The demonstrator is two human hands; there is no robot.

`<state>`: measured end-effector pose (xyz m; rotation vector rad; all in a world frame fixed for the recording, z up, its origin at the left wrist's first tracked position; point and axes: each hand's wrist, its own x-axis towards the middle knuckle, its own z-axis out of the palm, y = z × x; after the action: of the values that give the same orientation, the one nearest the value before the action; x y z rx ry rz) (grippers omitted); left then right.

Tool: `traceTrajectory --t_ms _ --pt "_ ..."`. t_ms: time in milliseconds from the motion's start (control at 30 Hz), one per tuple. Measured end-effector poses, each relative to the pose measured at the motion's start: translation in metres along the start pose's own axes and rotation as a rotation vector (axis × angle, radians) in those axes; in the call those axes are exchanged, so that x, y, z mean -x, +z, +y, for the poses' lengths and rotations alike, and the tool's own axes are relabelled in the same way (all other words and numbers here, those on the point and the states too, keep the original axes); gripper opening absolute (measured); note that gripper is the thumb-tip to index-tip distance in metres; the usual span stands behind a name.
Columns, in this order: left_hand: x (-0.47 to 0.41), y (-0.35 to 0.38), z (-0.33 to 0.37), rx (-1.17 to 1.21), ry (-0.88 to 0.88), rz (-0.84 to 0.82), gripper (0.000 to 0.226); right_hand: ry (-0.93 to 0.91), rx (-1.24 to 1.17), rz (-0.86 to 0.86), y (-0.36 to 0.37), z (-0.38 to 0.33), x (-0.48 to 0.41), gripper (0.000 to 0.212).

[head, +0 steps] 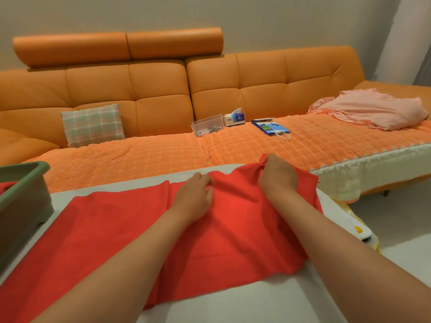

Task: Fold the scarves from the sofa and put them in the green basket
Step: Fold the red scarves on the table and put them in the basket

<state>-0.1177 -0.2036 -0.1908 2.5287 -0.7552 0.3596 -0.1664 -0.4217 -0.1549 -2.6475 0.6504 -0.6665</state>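
Left grip (196, 194) and right grip (277, 176) pinch the thin red cloth scarf (116, 224) at twelve o'clock; its three-o'clock end could slide off the white desk (233, 306).

Orange quilted seat cover (140, 155) spans mid-scene, white lace trim (373, 155) on its right edge. On cover, left to right:
- plaid cushion (93, 124), far left, leaning upright
- clear plastic box (207, 128), small items inside, can't ID
- tissue box (234, 118), just beside it
- blue paper bag (270, 127), lying flat
- pink ruffled cloth (373, 110), far right

White worktop (256, 299) near. Yellow-white object (356, 229) off its right edge, can't ID.
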Motion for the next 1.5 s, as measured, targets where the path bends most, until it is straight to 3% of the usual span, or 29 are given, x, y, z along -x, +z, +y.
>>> traceTrajectory --t_ms 100,200,300,367,467,600,667,800,1000,1167,1367,1500 --pt "0.009 0.013 -0.006 -0.179 -0.042 -0.281 0.053 -0.279 0.103 0.000 0.009 -0.014 0.013 0.043" --pt "0.009 0.015 -0.001 -0.242 -0.064 -0.431 0.071 -0.520 0.086 -0.257 0.022 -0.024 0.029 0.056" --pt "0.008 0.009 0.001 -0.223 -0.060 -0.393 0.069 -0.383 0.283 -0.552 0.031 -0.009 0.034 0.072" --pt "0.010 0.003 -0.006 -0.265 -0.073 -0.285 0.063 -0.294 0.328 -0.605 0.032 0.004 0.031 0.077" --pt "0.017 -0.006 -0.025 -0.268 -0.151 -0.217 0.059 -0.299 0.362 -0.573 0.031 0.006 0.028 0.078" --pt "0.027 -0.023 -0.039 0.108 -0.210 -0.046 0.051 -0.385 0.443 -0.472 0.029 -0.017 0.032 0.069" --pt "0.036 -0.035 -0.042 0.093 -0.215 0.009 0.044 -0.444 0.380 -0.450 0.025 -0.040 0.038 0.063" --pt "0.074 -0.058 -0.061 -0.216 -0.213 -0.126 0.045 -0.530 0.229 -0.448 0.018 -0.096 0.062 0.049" --pt "0.129 -0.101 -0.098 -0.450 -0.401 -0.238 0.057 -0.439 0.117 -0.573 0.027 -0.157 0.102 0.043" --pt "0.168 -0.123 -0.124 -0.321 -0.496 -0.329 0.063 -0.428 0.180 -0.617 0.041 -0.189 0.137 0.049" --pt "0.181 -0.139 -0.137 -0.287 -0.491 -0.238 0.062 -0.397 -0.058 -0.377 0.039 -0.202 0.138 0.047" --pt "0.197 -0.143 -0.146 -0.324 -0.518 -0.317 0.066 -0.364 0.066 -0.382 0.042 -0.192 0.143 0.037"
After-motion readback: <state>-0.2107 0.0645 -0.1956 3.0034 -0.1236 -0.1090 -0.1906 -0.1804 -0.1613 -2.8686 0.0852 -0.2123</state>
